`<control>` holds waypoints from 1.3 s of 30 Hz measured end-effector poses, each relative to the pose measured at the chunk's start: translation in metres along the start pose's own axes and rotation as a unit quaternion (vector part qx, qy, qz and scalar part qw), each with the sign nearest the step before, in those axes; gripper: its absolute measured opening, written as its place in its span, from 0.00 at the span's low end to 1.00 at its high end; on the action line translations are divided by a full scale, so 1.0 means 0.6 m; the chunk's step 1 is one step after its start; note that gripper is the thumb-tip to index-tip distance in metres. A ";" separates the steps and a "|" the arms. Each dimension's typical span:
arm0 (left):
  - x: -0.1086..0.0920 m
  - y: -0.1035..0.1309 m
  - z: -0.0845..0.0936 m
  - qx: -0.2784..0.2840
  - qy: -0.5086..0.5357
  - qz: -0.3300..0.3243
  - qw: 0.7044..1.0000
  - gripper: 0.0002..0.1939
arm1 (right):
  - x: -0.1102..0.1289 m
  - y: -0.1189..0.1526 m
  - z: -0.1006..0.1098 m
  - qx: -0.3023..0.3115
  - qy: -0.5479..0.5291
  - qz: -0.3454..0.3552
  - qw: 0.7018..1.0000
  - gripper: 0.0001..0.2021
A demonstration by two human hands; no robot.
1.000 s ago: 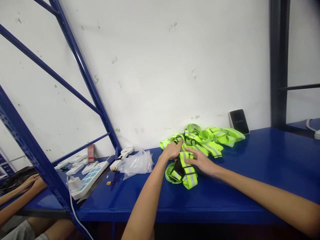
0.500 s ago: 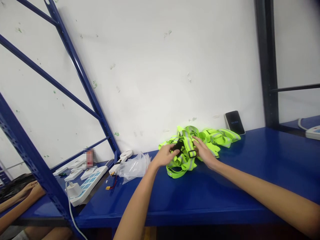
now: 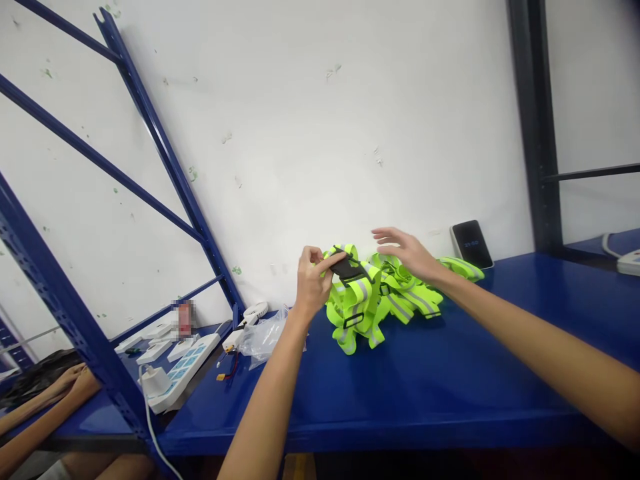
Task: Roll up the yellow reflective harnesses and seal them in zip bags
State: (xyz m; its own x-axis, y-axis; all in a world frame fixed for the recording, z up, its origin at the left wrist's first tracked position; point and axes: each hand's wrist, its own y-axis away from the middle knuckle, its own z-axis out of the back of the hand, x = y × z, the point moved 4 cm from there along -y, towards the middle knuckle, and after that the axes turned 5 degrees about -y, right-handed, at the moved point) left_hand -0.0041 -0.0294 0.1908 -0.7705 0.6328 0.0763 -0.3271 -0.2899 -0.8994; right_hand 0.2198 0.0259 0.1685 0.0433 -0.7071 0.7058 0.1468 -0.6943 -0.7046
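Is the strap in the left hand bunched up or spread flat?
Bunched up: the strap gathers in overlapping loops below the left hand.

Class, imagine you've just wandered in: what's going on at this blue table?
A person's left hand grips a black piece on a bundle of yellow-green reflective straps, lifting its top. The right hand is raised, open and apparently holding nothing, above more straps heaped on the blue table. A clear plastic bag lies left of the bundle; a phone-like device leans near the wall on the right. Another person's hands show at far left.
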 end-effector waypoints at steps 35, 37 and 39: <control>0.079 0.167 -0.138 0.017 0.552 0.449 0.702 0.33 | -0.091 0.026 -0.078 -0.003 -0.183 -0.210 0.960 0.30; 0.067 0.177 -0.163 0.047 0.541 0.458 0.703 0.35 | -0.103 0.036 -0.089 -0.002 -0.220 -0.230 0.948 0.32; 0.065 0.189 -0.187 0.025 0.533 0.485 0.693 0.35 | -0.110 0.050 -0.101 0.000 -0.254 -0.261 0.931 0.32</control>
State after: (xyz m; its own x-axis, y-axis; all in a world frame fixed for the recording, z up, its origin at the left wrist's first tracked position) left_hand -0.0099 0.0427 0.0436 0.1922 0.2850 -0.9390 0.0220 -0.9579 -0.2862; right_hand 0.1614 0.0440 0.0963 0.4273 -0.1182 0.8963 0.2779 -0.9262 -0.2546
